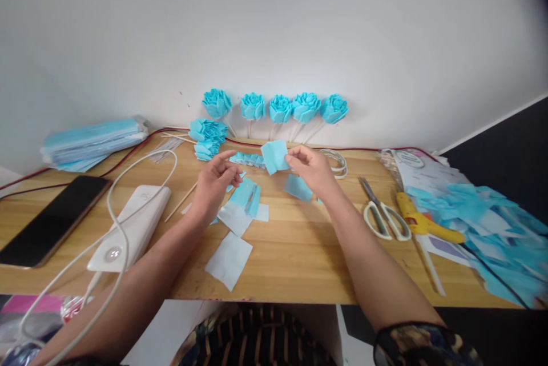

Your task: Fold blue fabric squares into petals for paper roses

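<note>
My right hand (310,167) pinches a light blue fabric square (275,156) by its right edge, raised above the wooden table. My left hand (219,176) hovers to the left of it, fingers loosely curled and apart, with nothing visible in them. Beneath the left hand lie several blue and white cut fabric pieces (247,197), and a white square (229,260) rests nearer the table's front. Another blue piece (298,187) sits below my right hand. A row of folded blue petals (248,160) lies between and behind the hands.
Several blue fabric flowers (252,107) on sticks lean against the wall. Scissors (383,212), a yellow glue gun (428,226) and a heap of blue scraps (496,229) lie right. On the left are a phone (55,220), a cabled power bank (131,229) and stacked masks (94,140).
</note>
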`<state>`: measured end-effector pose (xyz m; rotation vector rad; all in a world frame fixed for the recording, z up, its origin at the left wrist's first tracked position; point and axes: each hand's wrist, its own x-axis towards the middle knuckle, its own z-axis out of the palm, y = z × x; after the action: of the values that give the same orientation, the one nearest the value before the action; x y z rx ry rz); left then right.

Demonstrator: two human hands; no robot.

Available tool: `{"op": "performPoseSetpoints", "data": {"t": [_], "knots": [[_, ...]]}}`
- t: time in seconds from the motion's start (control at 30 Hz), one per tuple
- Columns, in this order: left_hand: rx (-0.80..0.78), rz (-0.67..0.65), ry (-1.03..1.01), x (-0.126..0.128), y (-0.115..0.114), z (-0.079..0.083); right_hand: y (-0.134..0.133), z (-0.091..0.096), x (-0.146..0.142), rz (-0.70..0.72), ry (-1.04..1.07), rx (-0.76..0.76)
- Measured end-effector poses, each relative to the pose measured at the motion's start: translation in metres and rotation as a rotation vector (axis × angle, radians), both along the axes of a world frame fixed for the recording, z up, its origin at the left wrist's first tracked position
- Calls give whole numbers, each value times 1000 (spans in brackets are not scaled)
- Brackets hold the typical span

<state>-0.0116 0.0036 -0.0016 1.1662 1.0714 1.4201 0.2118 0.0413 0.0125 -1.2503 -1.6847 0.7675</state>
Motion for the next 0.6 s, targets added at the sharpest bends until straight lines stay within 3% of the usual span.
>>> {"op": "performPoseSetpoints", "data": {"t": [0.27, 0.6], "knots": [[-6, 4, -3, -2, -1, 0, 6, 1, 19, 189, -236, -153], [3, 47, 15, -6, 1, 0, 3, -15, 9, 145, -653, 6]]}}
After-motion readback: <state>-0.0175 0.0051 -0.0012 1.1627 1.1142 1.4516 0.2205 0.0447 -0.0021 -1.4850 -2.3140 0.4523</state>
